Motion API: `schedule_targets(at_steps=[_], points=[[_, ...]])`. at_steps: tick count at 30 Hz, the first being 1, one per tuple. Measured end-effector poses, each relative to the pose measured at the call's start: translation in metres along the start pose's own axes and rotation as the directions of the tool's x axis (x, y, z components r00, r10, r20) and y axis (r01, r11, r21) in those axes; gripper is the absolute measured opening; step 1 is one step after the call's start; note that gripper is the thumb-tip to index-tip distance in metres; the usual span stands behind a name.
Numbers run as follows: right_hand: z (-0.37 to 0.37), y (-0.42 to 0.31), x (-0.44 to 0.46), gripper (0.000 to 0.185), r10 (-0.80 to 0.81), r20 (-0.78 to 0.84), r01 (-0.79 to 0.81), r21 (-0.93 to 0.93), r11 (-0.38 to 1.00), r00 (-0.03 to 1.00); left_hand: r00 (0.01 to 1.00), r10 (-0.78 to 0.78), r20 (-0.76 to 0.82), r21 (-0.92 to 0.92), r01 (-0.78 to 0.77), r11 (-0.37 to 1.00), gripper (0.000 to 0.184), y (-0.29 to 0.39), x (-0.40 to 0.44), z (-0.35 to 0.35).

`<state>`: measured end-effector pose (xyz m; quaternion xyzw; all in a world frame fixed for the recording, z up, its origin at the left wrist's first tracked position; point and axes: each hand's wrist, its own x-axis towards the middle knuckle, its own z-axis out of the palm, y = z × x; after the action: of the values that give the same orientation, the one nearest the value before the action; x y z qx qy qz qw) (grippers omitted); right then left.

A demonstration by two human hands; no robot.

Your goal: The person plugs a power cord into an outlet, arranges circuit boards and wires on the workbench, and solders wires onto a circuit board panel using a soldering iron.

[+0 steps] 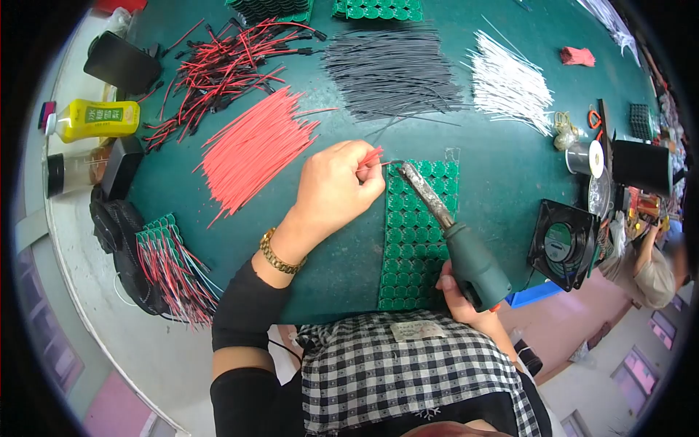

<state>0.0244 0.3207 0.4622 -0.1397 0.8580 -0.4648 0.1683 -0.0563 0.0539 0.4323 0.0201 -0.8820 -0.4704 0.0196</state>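
Red wires are pinched in my left hand (341, 178), and one wire end points at the top left corner of the green circuit board panel (416, 233). My right hand (466, 297) is wrapped round the green handle of a soldering iron (473, 262). The iron's metal tip meets the same corner of the panel, close to the wire end. Left of my left hand lies a pile of red wires (255, 149). Black wires (393, 69) and white wires (510, 81) are spread beyond the panel.
A small fan (561, 244) and a solder spool (585, 159) stand at the right. Red and black cables (218, 65), a yellow bottle (98, 120) and wired boards (171, 266) are at the left. Another person (648, 273) is at the far right.
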Motion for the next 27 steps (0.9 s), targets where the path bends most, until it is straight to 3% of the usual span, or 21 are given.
schedule_targets(at_steps=[4,9,19,22,24,27], points=[[-0.004,-0.005,-0.002,0.013,0.075,-0.071,-0.064,0.140,0.988,0.995,1.000,0.026,-0.015,0.006,-0.026,1.000,0.009,-0.001,0.000,0.000],[-0.011,-0.005,-0.003,0.010,0.102,-0.095,-0.083,0.187,0.979,0.990,1.000,0.008,-0.004,0.013,-0.008,1.000,0.009,0.002,0.000,0.000],[0.002,0.000,0.001,0.038,0.138,-0.154,-0.027,0.568,0.822,0.978,0.998,0.051,-0.039,0.045,-0.050,0.998,0.007,0.002,0.000,0.002],[0.002,0.000,-0.002,0.039,0.156,-0.160,-0.032,0.592,0.805,0.975,0.997,0.071,-0.020,0.064,-0.070,0.996,0.007,0.000,0.000,0.001],[0.000,0.000,-0.001,0.038,0.087,-0.161,0.018,0.555,0.831,0.983,0.997,0.076,0.014,0.071,-0.077,0.995,0.007,0.002,0.000,-0.002],[-0.003,0.000,-0.002,0.043,0.077,-0.137,0.003,0.505,0.863,0.988,0.981,0.190,0.034,0.099,-0.192,0.976,0.007,-0.001,0.002,-0.009]])
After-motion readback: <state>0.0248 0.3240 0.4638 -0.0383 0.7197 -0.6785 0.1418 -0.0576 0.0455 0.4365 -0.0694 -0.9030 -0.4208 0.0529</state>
